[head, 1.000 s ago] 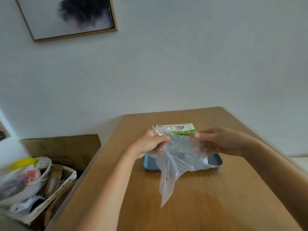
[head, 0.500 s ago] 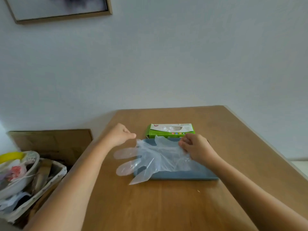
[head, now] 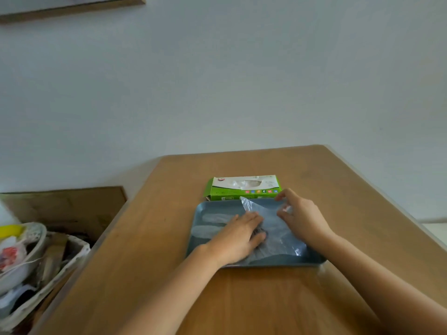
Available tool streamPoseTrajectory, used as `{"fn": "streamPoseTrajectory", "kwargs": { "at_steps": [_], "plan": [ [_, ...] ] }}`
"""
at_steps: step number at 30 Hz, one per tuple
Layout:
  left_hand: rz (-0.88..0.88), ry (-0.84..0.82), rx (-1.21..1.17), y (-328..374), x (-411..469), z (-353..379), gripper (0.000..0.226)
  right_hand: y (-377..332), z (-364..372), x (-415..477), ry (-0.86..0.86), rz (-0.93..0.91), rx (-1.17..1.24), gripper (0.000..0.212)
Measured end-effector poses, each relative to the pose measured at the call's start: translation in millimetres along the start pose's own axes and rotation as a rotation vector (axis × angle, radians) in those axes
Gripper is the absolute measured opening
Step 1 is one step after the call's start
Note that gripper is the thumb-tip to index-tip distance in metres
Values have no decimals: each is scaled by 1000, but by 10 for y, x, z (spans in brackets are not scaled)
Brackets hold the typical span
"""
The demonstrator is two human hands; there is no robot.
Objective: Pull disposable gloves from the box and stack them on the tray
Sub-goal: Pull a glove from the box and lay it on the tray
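1. The clear plastic glove [head: 273, 228] lies in the blue tray [head: 202, 210] at centre frame, finger end toward frame left. The left hand [head: 239, 238] lies flat on it with straight fingers, pressing and gripping nothing. The right hand [head: 300, 218] curves thumb and forefinger round the glove's raised far edge. Whether they actually pinch the film cannot be told.

2. The raised edge is the likeliest trouble. Film this light tends to spring back or fold over itself when let go, so the glove could end up creased rather than flat.

3. The film may cling to skin. If the left hand lifts straight up, the glove could rise with it and slide partly over the tray rim onto the wooden table [head: 266, 298].

4. A quick withdrawal of either hand may stir enough air to shift the glove, so the stack starts out crooked.

5. The green-and-white glove box [head: 244, 187] sits just above the tray in the frame, very close to its far rim, with white film showing at its opening. The next pull could bring out several gloves together. It could also drag the light box toward the tray if nothing steadies it.

6. A right hand reaching for the box passes over the loose edge and may snag it on the way.
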State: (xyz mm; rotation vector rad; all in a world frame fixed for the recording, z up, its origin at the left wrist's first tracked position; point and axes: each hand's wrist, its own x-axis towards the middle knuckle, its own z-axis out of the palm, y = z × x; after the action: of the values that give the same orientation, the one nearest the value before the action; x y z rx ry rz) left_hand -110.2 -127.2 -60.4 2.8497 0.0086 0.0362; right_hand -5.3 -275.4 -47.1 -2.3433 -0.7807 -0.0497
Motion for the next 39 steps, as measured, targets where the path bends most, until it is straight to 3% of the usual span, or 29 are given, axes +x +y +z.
{"fn": "streamPoseTrajectory", "kwargs": {
  "at_steps": [2,4,6,9,12,14,16,19,20,23,27,36,39],
  "plan": [
    [-5,-86,57,-47,30,44,59,29,-28,-57,86,-102,-197,32],
    [-21,-122,115,-69,55,80,62,11,-14,-118,114,-328,-263,32],
    [-50,-133,151,-58,53,99,65,-49,4,-220,-74,-462,-259,26],
    [-123,-151,144,-99,50,77,74,-19,11,-304,-434,-399,-342,49],
    [-237,-199,115,-140,5,6,89,38,-99,-287,-589,-345,-522,84],
    [-302,-214,123,-105,-40,-64,96,71,-127,-255,-640,-363,-558,81],
    [-315,-66,149,-48,-67,-133,90,98,-125,-229,-669,-407,-541,64],
    [-143,367,77,-1,-53,-201,48,152,-102,-196,-696,-449,-576,60],
    [-66,403,36,26,-31,-209,36,160,-88,-191,-692,-453,-592,61],
    [31,197,-38,77,56,-108,39,164,-67,-200,-671,-456,-608,62],
    [-79,-68,-9,-97,89,37,55,132,-118,-227,-674,-441,-616,59],
    [-302,-175,168,-306,-31,-26,87,79,-204,-289,-653,-358,-730,73],
    [-345,-217,146,-315,-149,-19,98,113,-224,-312,-635,-344,-749,63]
  ]
}}
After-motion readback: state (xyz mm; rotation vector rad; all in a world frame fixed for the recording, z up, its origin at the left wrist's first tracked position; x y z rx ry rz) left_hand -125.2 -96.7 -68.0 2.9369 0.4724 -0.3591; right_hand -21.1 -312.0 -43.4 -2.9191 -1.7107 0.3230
